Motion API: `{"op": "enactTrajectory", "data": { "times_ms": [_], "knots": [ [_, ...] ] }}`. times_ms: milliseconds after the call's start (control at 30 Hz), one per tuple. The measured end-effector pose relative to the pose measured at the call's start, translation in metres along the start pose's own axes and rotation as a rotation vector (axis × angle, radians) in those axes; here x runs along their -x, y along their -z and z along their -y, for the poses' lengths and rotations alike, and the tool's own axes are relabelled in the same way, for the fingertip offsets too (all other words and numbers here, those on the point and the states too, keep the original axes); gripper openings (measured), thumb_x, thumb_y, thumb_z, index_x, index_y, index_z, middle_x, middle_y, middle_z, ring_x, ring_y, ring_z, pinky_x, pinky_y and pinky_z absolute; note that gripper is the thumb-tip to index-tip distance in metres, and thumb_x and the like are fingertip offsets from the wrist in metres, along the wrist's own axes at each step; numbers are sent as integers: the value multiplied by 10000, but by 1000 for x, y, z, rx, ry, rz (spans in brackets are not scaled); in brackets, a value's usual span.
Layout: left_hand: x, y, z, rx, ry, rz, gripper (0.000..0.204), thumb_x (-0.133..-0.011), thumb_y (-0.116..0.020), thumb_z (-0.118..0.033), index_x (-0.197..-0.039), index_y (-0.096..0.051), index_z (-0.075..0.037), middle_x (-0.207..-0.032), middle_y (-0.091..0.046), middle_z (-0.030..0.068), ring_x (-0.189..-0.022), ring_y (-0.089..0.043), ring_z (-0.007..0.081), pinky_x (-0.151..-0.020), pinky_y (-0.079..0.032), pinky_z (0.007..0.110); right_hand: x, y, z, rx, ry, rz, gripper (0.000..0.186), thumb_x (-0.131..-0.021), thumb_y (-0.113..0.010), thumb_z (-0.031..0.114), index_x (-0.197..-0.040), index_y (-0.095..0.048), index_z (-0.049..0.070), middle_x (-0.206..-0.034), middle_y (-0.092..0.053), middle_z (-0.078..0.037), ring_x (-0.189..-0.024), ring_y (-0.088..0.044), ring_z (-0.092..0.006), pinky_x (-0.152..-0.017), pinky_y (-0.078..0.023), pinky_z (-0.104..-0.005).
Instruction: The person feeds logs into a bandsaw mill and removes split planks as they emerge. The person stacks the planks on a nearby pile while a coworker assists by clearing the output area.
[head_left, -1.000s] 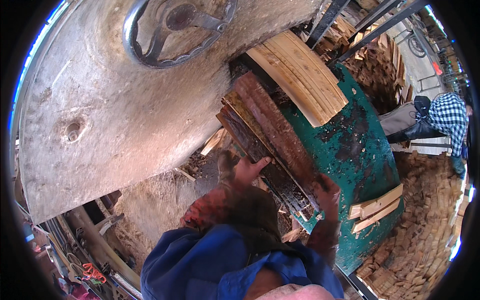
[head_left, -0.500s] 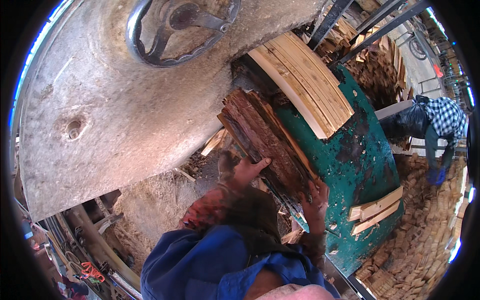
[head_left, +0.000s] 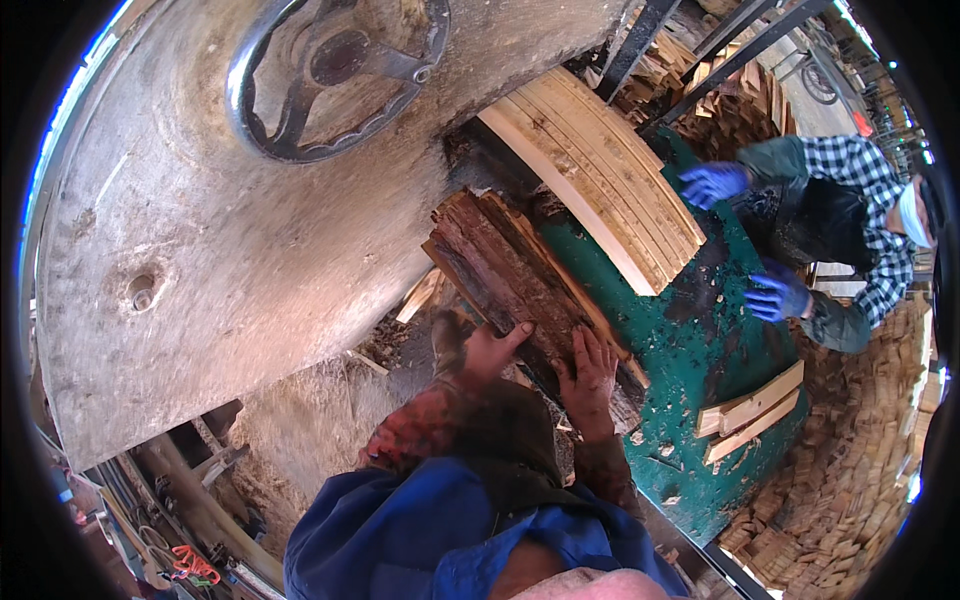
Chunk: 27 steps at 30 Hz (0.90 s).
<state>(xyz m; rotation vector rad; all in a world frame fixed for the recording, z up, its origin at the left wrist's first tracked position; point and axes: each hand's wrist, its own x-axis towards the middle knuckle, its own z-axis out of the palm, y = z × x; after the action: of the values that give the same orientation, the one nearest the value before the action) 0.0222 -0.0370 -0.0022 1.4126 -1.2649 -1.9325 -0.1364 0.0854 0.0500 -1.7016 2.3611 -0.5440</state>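
Note:
My left hand (head_left: pixel 480 355) grips the near left side of a bundle of dark, bark-edged boards (head_left: pixel 505 270), thumb on top and fingers hidden. My right hand (head_left: pixel 590 380) lies on the bundle's top board with fingers extended. The bundle rests at a slant beside a big tilted plywood-like panel (head_left: pixel 180 240), over the left part of a worn green table (head_left: pixel 670 470). Just beyond it lies a stack of pale planks (head_left: pixel 585 175).
A metal handwheel (head_left: pixel 410 70) is on the panel. A co-worker (head_left: pixel 850 225) in checked shirt and blue gloves leans over the table's right side, near two short pale slats (head_left: pixel 750 405). Wood piles (head_left: pixel 840 470) lie at right, metal bars (head_left: pixel 700 70) at top.
My right hand has moved up-left along the bundle, whose top boards shifted left. The pale stack has shifted down. The co-worker has come toward the table, both gloved hands now over it.

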Motion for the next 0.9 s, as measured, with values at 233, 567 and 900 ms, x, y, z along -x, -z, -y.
{"op": "enactTrajectory", "data": {
  "times_ms": [233, 567, 900],
  "knots": [
    [4, -2, -5, 33, -71, -14, 567, -891, -777, -306, -1284, -594, 59, -1226, -672, 125, -1129, -632, 216, -990, -503, 356, -1, -1, 1, -12, 5, -26, 625, -823, -745, 259, -1385, -546, 71, -1418, -537, -134, -1351, -447, -387, -1111, -325, -571],
    [8, -2, -14, -82, -15, -45, 569, -883, -773, -386, -1204, -657, 68, -1157, -712, 138, -1075, -666, 217, -943, -523, 355, -3, 6, 5, -65, 20, -24, 639, -807, -744, 163, -1391, -528, 21, -1421, -531, -159, -1339, -448, -393, -1120, -316, -538],
    [12, -4, -21, -70, -169, -70, 617, -875, -786, -404, -1222, -641, 85, -1155, -718, 164, -1086, -668, 230, -952, -509, 344, -3, 8, 5, -70, -4, -5, 645, -819, -744, 184, -1407, -520, 42, -1423, -524, -163, -1348, -432, -400, -1126, -305, -550]
  ]
}}
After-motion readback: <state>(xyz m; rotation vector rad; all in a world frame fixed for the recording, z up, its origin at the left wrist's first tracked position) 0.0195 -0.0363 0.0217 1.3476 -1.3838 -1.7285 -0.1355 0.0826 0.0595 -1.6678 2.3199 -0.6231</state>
